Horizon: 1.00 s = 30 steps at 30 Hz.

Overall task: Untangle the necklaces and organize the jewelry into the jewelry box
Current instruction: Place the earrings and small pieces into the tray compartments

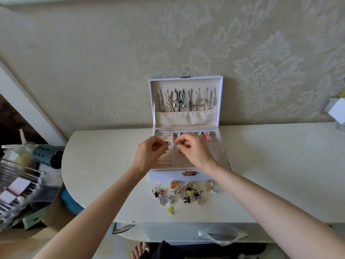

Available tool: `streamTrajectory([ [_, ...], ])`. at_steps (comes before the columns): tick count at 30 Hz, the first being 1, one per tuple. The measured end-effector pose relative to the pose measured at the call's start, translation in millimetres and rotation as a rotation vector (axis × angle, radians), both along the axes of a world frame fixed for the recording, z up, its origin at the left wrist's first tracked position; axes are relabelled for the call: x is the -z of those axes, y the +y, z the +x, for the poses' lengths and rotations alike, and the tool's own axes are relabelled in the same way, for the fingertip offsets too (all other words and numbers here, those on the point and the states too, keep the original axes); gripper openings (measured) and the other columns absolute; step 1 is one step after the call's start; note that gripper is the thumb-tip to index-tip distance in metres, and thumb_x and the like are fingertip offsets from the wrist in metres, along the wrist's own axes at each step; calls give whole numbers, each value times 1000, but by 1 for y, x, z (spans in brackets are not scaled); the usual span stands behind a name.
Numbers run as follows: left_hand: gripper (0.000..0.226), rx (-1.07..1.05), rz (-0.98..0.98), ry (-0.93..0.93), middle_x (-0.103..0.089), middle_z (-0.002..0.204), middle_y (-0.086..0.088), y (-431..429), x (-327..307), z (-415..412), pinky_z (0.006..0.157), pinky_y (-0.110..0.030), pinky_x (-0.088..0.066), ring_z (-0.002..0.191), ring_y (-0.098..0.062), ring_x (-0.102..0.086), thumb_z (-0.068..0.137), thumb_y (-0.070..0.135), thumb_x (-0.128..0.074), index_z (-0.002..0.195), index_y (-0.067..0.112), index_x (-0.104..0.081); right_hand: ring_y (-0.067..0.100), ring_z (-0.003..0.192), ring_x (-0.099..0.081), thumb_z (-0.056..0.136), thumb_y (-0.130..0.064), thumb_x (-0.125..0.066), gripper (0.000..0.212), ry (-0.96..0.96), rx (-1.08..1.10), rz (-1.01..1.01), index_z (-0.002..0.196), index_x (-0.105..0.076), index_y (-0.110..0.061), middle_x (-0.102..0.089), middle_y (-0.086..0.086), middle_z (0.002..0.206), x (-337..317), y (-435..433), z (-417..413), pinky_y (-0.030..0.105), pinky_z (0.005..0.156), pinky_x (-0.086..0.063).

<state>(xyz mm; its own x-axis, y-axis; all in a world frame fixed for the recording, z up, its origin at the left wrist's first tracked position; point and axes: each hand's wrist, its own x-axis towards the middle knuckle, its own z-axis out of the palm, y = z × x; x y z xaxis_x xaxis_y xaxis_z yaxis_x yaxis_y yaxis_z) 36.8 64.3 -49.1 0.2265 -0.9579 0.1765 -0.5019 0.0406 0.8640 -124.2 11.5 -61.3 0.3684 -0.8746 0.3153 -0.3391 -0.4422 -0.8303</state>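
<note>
Ring: you pinch a silver ring [176, 146] in your right grip [194, 150], above the tray of the open jewelry box [164, 175].
Second piece: your left grip [151, 152] holds a small silvery piece [167, 143] at its fingertips, just beside the ring and over the ring rolls [165, 162].
Pose: both of your bare forearms reach in from the near edge and converge over the box. The fingers are curled inward and the two grips sit close together without touching.
Box: it stands on the counter [104, 174] against the wall, lid upright, latch [189, 173] facing you.
Necklaces: the necklaces [186, 100] hang in a row inside the lid, their lower ends tucked into a fabric pocket.
Back compartment: a pink butterfly piece [206, 137] lies at the right rear of the tray.
Loose jewelry: a pile of charms and earrings [186, 192] lies on the counter just in front of the box, with a yellow heart [170, 209] lying apart, nearer you.
Surroundings: patterned wallpaper [261, 71] fills the view behind, and cluttered bins [22, 184] stand to your left.
</note>
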Motion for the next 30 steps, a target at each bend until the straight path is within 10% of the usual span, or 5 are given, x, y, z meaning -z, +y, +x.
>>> streamTrajectory([
  [11, 19, -104, -15, -488, -71, 87, -3, -74, 1, 18, 68, -36, -49, 82, -26, -63, 79, 26, -73, 87, 12, -63, 9, 49, -61, 83, 9, -59, 20, -27, 103, 168, 81, -65, -10, -62, -3, 62, 0, -43, 25, 27, 58, -56],
  [30, 27, -29, -199, -1210, -55, 63, -3, -76, 19, 19, 54, -29, -38, 62, -26, -56, 40, 8, -87, 49, 12, -62, 21, 71, -68, 83, 8, -56, 23, -37, 143, 145, 86, -64, -13, -67, 5, 78, 19, -43, 35, 40, 72, -57],
])
